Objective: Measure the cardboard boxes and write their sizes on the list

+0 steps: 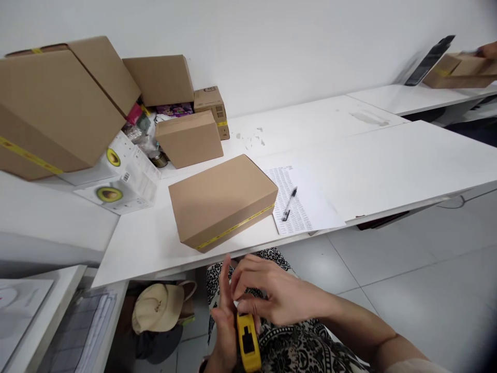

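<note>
At the bottom centre, my left hand (pixel 226 331) holds a yellow and black tape measure (pixel 248 344) against its palm, with the index finger pointing up. My right hand (pixel 267 290) reaches in from the right, its thumb and fingers pinched at the front end of the tape measure; a small pale tip shows between them. Both hands are above my lap, just in front of the table edge. Beyond them a closed cardboard box (pixel 225 197) with yellow tape along its side lies on the white table (pixel 388 171).
Printed sheets (pixel 310 207) with a pen (pixel 289 203) lie right of the box. More cartons (pixel 190 137) and avocado-printed white boxes (pixel 120 181) crowd the left. A cap (pixel 159 308) sits below the table. Far right, another person's hand (pixel 488 50) touches a carton (pixel 462 70).
</note>
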`<state>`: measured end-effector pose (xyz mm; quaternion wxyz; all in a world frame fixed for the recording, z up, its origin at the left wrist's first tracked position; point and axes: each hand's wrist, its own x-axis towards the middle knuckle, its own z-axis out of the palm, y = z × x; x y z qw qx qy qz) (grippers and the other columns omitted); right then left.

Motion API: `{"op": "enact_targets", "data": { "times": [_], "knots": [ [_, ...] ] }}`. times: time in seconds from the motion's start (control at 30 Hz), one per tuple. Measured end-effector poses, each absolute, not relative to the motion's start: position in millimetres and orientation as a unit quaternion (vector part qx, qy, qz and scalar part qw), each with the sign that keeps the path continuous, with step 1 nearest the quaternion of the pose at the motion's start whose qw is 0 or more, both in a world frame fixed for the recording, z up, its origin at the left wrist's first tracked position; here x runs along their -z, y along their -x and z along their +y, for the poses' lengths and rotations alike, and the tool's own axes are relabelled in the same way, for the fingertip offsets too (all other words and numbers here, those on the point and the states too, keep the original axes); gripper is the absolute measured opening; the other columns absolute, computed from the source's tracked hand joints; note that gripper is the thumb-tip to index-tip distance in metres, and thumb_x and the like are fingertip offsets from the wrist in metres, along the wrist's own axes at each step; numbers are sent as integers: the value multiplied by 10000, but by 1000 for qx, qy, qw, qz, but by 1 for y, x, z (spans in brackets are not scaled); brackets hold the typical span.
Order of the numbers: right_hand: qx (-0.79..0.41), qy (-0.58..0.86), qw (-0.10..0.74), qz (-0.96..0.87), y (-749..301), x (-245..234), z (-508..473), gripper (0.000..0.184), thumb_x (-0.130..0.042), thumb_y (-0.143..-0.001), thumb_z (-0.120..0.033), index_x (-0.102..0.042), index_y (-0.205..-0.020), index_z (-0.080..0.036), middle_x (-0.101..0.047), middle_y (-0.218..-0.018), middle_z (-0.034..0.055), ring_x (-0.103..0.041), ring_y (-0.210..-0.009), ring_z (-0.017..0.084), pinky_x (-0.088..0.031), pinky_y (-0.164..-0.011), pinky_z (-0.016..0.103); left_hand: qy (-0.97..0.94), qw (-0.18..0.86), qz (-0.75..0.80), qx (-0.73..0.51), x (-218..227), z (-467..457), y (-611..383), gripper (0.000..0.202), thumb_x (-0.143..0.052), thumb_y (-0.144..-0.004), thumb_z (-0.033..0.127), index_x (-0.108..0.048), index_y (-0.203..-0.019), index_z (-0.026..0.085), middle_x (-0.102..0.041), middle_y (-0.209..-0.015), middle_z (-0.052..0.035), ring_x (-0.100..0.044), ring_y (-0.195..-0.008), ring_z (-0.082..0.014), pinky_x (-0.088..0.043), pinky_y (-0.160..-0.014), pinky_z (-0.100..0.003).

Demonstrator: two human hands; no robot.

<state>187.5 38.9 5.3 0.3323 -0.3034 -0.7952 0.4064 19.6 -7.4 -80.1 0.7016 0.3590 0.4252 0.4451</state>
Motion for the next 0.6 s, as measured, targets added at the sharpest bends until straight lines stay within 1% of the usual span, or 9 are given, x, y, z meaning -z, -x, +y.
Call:
{"op": "enact_targets", "data": {
  "times": [0.07,0.1,0.17,0.23,0.3,0.37,0.43,0.53,0.6],
  "knots": [
    [-401,290,333,-803,-187,-5,37,89,-659,-958,-247,-691,-1022,-194,-709,-1106,57,-628,-1048,188,-492,-943,395,-357,662,439,-491,68,-6,-20,1080,-375,-714,986,-216,-1624,426,-730,-1107,-99,-666,-669,-259,-458,-421,-330],
    [-400,288,352,-796,-189,-4,38,119,-646,-973,-266,-689,-1062,-201,-708,-1105,55,-636,-1034,179,-504,-922,378,-364,643,445,-507,62,-4,-19,1031,-419,-743,955,-257,-1612,425,-727,-1077,-92,-653,-638,-240,-444,-407,-317],
    [-387,320,427,-752,-201,-2,44,131,-615,-996,-308,-676,-1064,-213,-705,-1002,37,-648,-905,153,-525,-794,324,-397,573,480,-533,52,7,-11,883,-524,-820,837,-340,-1571,410,-702,-993,-62,-597,-534,-180,-406,-373,-281],
    [-325,417,507,-681,-224,6,59,155,-577,-1010,-347,-646,-960,-218,-665,-830,11,-600,-718,138,-481,-632,286,-433,441,529,-581,44,26,6,694,-582,-911,634,-404,-1520,353,-656,-922,-26,-535,-470,-131,-399,-382,-253],
    [-216,556,530,-603,-256,20,83,219,-544,-1009,-375,-588,-857,-223,-619,-727,2,-542,-621,144,-422,-574,290,-456,260,573,-630,41,54,31,558,-572,-951,461,-460,-1464,272,-627,-903,-11,-527,-500,-120,-449,-474,-253],
    [-117,700,463,-531,-288,37,111,214,-558,-977,-380,-551,-828,-226,-630,-726,15,-553,-634,165,-399,-604,311,-462,101,631,-615,44,88,59,530,-618,-912,346,-521,-1412,200,-625,-897,-17,-558,-603,-140,-485,-610,-271],
    [-88,802,328,-491,-314,54,138,191,-567,-958,-378,-548,-854,-218,-667,-766,43,-593,-684,204,-376,-634,329,-455,23,692,-561,51,123,84,460,-590,-902,310,-601,-1339,166,-631,-915,-46,-596,-695,-185,-498,-715,-320],
    [-98,844,153,-505,-331,71,164,262,-544,-971,-456,-576,-981,-196,-723,-894,111,-656,-821,283,-377,-669,349,-514,30,757,-403,62,169,107,397,-528,-895,294,-662,-1230,128,-659,-937,-99,-627,-824,-263,-492,-877,-421],
    [-111,836,90,-529,-331,77,173,288,-538,-968,-449,-584,-1066,-182,-736,-968,141,-672,-888,315,-389,-690,355,-532,55,787,-308,65,190,111,390,-467,-918,297,-667,-1201,119,-687,-997,-144,-645,-953,-313,-468,-955,-459]
  ]
}}
